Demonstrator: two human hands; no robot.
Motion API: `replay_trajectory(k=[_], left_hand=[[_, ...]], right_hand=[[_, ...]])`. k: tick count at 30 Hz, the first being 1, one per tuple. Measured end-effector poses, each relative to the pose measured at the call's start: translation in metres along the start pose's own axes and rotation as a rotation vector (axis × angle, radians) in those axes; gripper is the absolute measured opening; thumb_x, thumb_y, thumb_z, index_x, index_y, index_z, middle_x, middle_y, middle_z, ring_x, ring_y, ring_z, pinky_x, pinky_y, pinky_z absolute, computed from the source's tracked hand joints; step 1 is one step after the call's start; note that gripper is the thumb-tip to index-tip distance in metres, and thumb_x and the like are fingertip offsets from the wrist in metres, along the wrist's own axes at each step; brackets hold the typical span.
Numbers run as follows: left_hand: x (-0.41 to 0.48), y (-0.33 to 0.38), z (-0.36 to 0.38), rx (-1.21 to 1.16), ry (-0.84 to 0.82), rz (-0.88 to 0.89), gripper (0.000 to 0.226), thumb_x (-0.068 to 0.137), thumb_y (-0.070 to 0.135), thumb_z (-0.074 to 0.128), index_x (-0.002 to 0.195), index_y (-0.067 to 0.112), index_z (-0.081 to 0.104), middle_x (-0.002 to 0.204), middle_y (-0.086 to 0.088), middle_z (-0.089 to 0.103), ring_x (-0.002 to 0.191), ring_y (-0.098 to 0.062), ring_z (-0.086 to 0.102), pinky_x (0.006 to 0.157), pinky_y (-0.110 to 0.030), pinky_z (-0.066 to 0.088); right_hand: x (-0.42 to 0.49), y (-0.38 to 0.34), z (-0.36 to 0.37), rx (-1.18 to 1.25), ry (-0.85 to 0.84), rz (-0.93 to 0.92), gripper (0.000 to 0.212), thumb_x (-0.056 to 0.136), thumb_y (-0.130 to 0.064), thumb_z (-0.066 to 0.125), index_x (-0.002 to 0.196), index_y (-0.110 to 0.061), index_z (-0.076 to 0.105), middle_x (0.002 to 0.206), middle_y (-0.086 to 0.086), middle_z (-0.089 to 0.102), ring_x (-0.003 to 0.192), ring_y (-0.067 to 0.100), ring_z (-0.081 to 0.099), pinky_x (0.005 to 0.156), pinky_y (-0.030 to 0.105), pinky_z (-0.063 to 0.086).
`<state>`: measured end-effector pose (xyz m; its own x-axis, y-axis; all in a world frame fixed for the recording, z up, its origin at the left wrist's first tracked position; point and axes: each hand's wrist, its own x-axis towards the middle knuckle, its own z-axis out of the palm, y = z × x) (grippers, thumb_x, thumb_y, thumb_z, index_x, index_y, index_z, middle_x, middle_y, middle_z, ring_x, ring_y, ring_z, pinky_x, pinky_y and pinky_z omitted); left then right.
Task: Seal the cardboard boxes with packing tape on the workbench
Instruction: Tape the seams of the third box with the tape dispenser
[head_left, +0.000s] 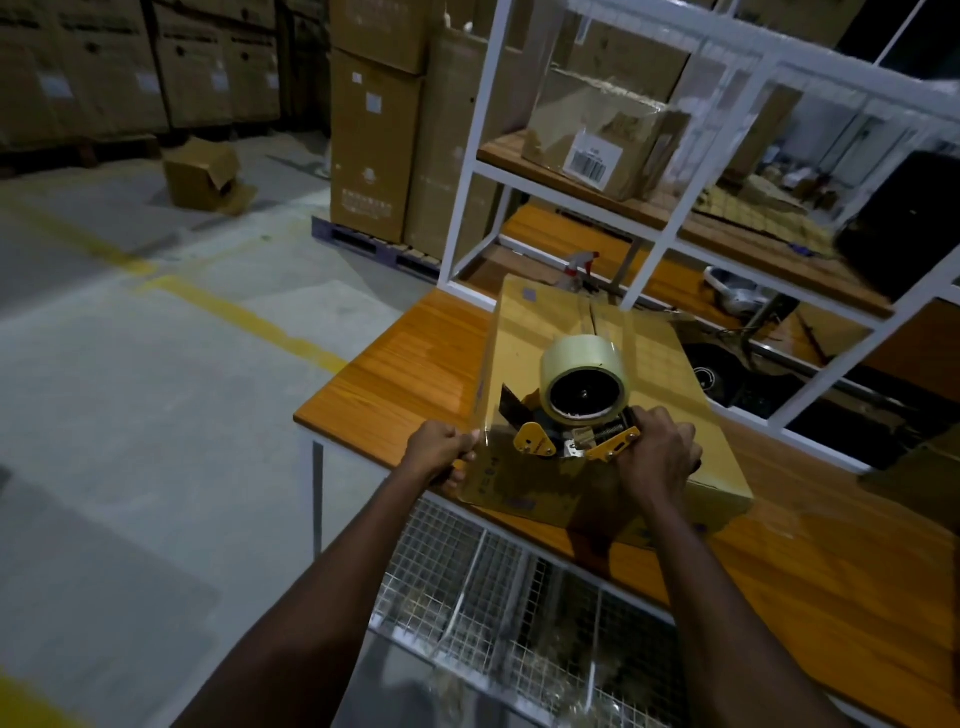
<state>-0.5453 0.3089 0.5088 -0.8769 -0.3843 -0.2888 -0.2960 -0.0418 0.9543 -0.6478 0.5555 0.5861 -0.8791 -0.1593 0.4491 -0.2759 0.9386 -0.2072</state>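
Gripping near-left corner of cardboard box (597, 374) with left hand (441, 452), fingers (462, 462) curled round the edge. Right hand (660, 457) wrapped tight on handle of tape dispenser (576, 410), pressed on box top near front edge. Clear tape roll (584, 382) mounted upright. Box lying flat on wooden workbench (395, 374), flaps closed, beside white shelf frame (467, 171).
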Motion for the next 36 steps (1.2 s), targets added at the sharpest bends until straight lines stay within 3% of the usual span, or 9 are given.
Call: replay_trajectory(k=[8,10,12,17,19,22,28,32,36], left_hand=[[-0.005,-0.002,-0.011,0.547,0.025,0.043,0.048,0.091,0.061,0.054,0.101,0.016,0.065,0.086,-0.004,0.074,0.065,-0.021,0.07,0.058,-0.032,0.058],[-0.01,-0.008,-0.01,0.548,0.174,0.14,0.037,0.091,0.042,0.065,0.12,0.019,0.065,0.104,-0.004,0.073,0.076,-0.017,0.069,0.065,-0.033,0.057],[-0.018,-0.01,-0.001,0.375,0.239,0.299,0.049,0.092,0.012,0.063,0.139,0.018,0.054,0.131,0.0,0.063,0.094,-0.015,0.066,0.076,-0.033,0.057],[-0.033,-0.028,0.02,0.421,0.038,0.48,0.071,0.087,0.002,0.059,0.152,0.016,0.032,0.158,-0.003,0.032,0.142,-0.024,0.036,0.115,-0.039,0.035],[-0.036,-0.04,0.022,0.59,0.07,0.42,0.071,0.092,0.018,0.06,0.154,0.027,0.027,0.162,0.0,0.024,0.141,-0.029,0.032,0.11,-0.049,0.038],[-0.042,-0.048,0.019,0.759,0.163,0.383,0.056,0.096,0.04,0.056,0.149,0.034,0.039,0.162,0.001,0.023,0.139,-0.03,0.032,0.104,-0.051,0.038],[-0.027,-0.023,0.018,0.709,0.269,0.47,0.084,0.08,0.05,0.068,0.152,0.034,0.028,0.16,0.0,0.022,0.139,-0.026,0.029,0.104,-0.051,0.038],[-0.021,-0.02,0.036,0.59,0.124,0.4,0.085,0.09,0.036,0.067,0.157,0.02,0.017,0.148,-0.011,0.045,0.132,-0.031,0.046,0.1,-0.045,0.046],[-0.025,-0.041,0.042,0.654,0.111,0.269,0.085,0.093,0.048,0.059,0.158,0.028,0.008,0.166,-0.005,-0.003,0.15,-0.035,0.006,0.114,-0.063,0.024]], right_hand=[[-0.001,0.004,0.005,0.002,-0.007,0.007,0.006,0.085,-0.024,0.066,0.089,-0.02,0.066,0.087,0.003,0.055,0.086,0.033,0.045,0.076,0.043,0.037],[-0.001,0.005,0.005,0.008,-0.009,0.005,0.006,0.085,-0.025,0.067,0.089,-0.02,0.066,0.086,0.003,0.055,0.085,0.033,0.045,0.076,0.043,0.038],[-0.001,0.005,0.005,0.005,-0.009,0.0,0.007,0.085,-0.025,0.067,0.089,-0.02,0.066,0.087,0.003,0.055,0.086,0.033,0.045,0.076,0.043,0.038],[0.001,0.009,0.009,-0.024,-0.015,-0.009,0.009,0.086,-0.027,0.068,0.092,-0.02,0.066,0.09,0.003,0.056,0.088,0.033,0.046,0.077,0.042,0.037],[0.001,0.009,0.01,-0.028,-0.013,-0.018,0.011,0.087,-0.029,0.067,0.093,-0.02,0.066,0.091,0.004,0.056,0.088,0.033,0.046,0.077,0.042,0.038],[0.0,0.009,0.011,-0.027,-0.006,-0.018,0.011,0.088,-0.029,0.066,0.095,-0.021,0.065,0.092,0.004,0.057,0.089,0.033,0.046,0.077,0.042,0.038],[-0.002,0.009,0.01,-0.009,-0.015,-0.013,0.013,0.09,-0.03,0.064,0.098,-0.02,0.065,0.093,0.005,0.056,0.089,0.033,0.046,0.078,0.043,0.039],[-0.003,0.008,0.009,-0.017,-0.031,0.002,0.017,0.09,-0.034,0.063,0.1,-0.02,0.064,0.094,0.006,0.056,0.089,0.033,0.047,0.079,0.043,0.039],[-0.003,0.01,0.008,-0.028,-0.051,-0.002,0.017,0.088,-0.031,0.067,0.1,-0.019,0.064,0.093,0.005,0.056,0.09,0.033,0.048,0.079,0.044,0.041]])
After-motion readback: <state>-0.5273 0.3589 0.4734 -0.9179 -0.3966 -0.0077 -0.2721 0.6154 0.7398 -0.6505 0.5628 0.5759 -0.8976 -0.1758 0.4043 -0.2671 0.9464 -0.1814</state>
